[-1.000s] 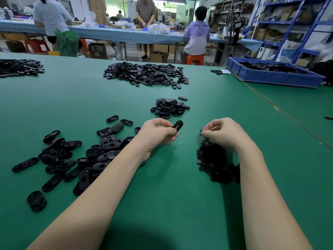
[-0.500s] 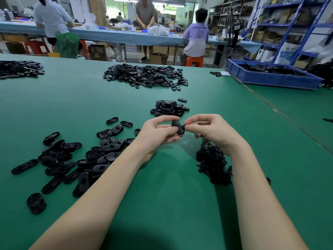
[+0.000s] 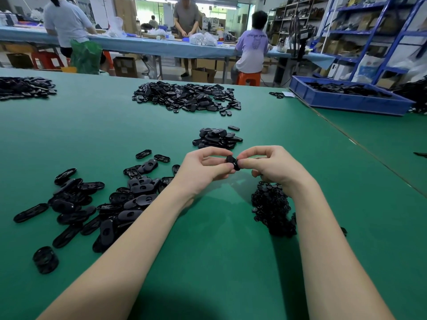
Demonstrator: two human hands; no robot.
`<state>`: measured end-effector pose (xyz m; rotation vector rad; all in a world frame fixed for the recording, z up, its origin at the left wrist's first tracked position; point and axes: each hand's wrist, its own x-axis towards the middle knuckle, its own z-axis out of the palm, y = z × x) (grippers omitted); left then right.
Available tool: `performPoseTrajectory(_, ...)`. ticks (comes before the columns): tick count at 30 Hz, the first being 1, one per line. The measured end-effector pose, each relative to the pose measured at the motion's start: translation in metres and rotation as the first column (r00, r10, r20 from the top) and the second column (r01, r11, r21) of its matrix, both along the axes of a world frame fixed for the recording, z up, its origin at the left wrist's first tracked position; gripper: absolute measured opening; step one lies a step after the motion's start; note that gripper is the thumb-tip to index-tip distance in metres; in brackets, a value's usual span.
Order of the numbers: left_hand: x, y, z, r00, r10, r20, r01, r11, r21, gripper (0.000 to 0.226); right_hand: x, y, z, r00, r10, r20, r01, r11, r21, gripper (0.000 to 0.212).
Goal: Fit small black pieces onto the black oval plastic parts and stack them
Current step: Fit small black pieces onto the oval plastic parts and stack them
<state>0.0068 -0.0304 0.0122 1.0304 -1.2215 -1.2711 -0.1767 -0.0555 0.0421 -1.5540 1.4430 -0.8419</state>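
Now I have the oval part (image 3: 233, 162) pinched in my left hand (image 3: 203, 168) at frame centre, above the table (image 3: 208, 262), with my right hand (image 3: 272, 165) pinching at its end, probably fitting a small piece. Next I'd seat it, then stack. The piece itself is hidden by fingertips.

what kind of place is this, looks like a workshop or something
Most likely a small factory assembly floor: heaps of identical black oval parts on a long green table, other workers at a blue bench, and storage shelving with boxes behind.
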Motion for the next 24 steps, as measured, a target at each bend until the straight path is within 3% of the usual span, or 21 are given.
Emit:
performPoseTrajectory(9, -0.0001, -0.0005, -0.0015, 1.0, 0.002, 0.025, -0.002, 1.0, -0.014, 0.025, 0.0012, 0.001, 0.0005, 0.999, -0.011, -0.044, 0.011, 1.0, -0.008, 0.014)
performPoseTrajectory(24, 0.0001, -0.0018, -0.001, 0.99, 0.051, 0.129, -0.044, 0.997, -0.057, 0.025, 0.0074, -0.0014, -0.0017, 0.992, -0.126, -0.01, 0.127, 0.99, 0.064, 0.012)
